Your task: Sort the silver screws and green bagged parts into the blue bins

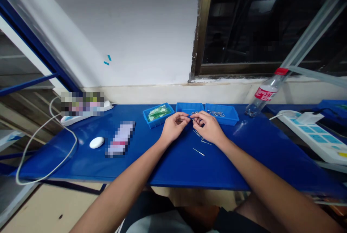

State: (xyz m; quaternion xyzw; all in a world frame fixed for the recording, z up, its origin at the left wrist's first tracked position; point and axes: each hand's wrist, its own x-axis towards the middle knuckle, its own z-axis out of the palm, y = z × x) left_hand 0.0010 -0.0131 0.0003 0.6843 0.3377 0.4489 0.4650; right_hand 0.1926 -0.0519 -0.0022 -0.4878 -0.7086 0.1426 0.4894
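Observation:
My left hand and my right hand meet over the blue table, just in front of the middle blue tray. Both hands have their fingers pinched together around something small and metallic that I cannot make out. A few thin metal pins lie loose on the table below my right hand. The right blue tray holds several more metal pins. The left blue tray holds green parts in clear bags.
A clear plastic bottle with a red label leans at the back right. A white power strip lies at the right edge. On the left are a white oval object, a white cable and two blurred items.

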